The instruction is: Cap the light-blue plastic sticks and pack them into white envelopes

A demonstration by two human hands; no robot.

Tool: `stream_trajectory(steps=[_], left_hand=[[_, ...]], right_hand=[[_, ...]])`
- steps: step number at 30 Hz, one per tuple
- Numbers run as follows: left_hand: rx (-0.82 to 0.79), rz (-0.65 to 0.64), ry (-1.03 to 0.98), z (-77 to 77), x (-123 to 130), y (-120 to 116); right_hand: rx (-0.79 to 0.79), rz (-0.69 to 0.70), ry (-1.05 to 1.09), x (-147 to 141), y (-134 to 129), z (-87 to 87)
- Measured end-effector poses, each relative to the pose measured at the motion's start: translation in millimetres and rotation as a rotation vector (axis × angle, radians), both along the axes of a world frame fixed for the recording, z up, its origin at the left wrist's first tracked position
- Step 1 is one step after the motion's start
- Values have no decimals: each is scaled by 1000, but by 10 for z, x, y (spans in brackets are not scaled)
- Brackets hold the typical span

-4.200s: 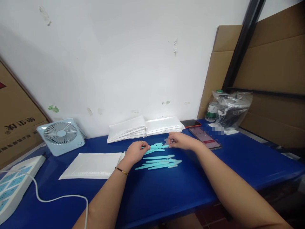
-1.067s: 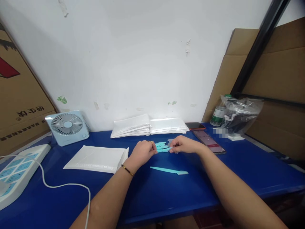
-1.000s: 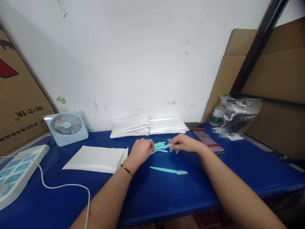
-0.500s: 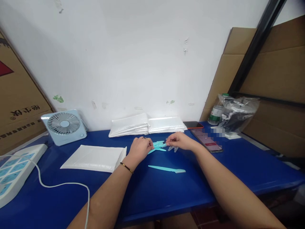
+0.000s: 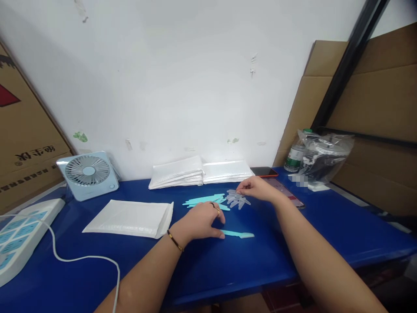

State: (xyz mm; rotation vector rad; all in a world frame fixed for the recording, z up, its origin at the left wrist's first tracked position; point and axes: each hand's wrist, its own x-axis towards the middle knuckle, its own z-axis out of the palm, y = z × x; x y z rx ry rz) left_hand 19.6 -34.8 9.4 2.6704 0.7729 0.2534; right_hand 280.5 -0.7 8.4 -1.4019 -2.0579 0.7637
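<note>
A single turquoise stick with a pale blade end (image 5: 239, 234) lies on the blue table. My left hand (image 5: 205, 219) is over its left end, thumb and fingers apart, holding nothing visible. Behind that hand is a loose pile of turquoise sticks (image 5: 202, 200). My right hand (image 5: 257, 189) pinches at the small translucent caps (image 5: 235, 200) beside the pile; one cap seems to be between its fingertips. To the left lies a white padded envelope (image 5: 130, 217).
Stacked white envelopes (image 5: 177, 171) lie against the wall. A blue fan (image 5: 87, 174), a power strip (image 5: 24, 234) and its white cable are at the left. Phones (image 5: 286, 193), a bottle (image 5: 294, 157) and a plastic bag (image 5: 325, 156) stand or lie at the right.
My left hand has left the turquoise pile and come nearer, over the single stick. My right hand has moved slightly right to the caps. The turquoise sticks now lie free of both hands.
</note>
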Motion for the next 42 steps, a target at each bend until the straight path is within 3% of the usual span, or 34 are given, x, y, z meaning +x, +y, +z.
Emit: stream_trajectory(steps=[3,6,10,17,23,27,33,39,42], left_hand=[[-21,38,21,-69,44,-15],[-65,226,-85,-110,-3,78],[-269,390,-257,-124,-126,246],[-656,342,-360,-121,-239,384],[-759,314,-357,-39,-258,340],[-641,362,-411,-48,-284,364],[-233,597,-420,-116,-293,473],[104,612,-439,-58,-237,445],[150,611,-434,-39,-217,418]], right_hand=[[-82,85,48,-10,-49,57],[-133,152,113,-58,-99,98],[-96,210,223,-148,-166,128],[113,220,224,-244,-188,131],[183,169,203,-241,-187,144],[178,43,249,-144,-174,165],[124,-117,471,-165,-107,138],[-39,-105,727,-391,-102,44],[-68,-97,806,-438,-90,-8]])
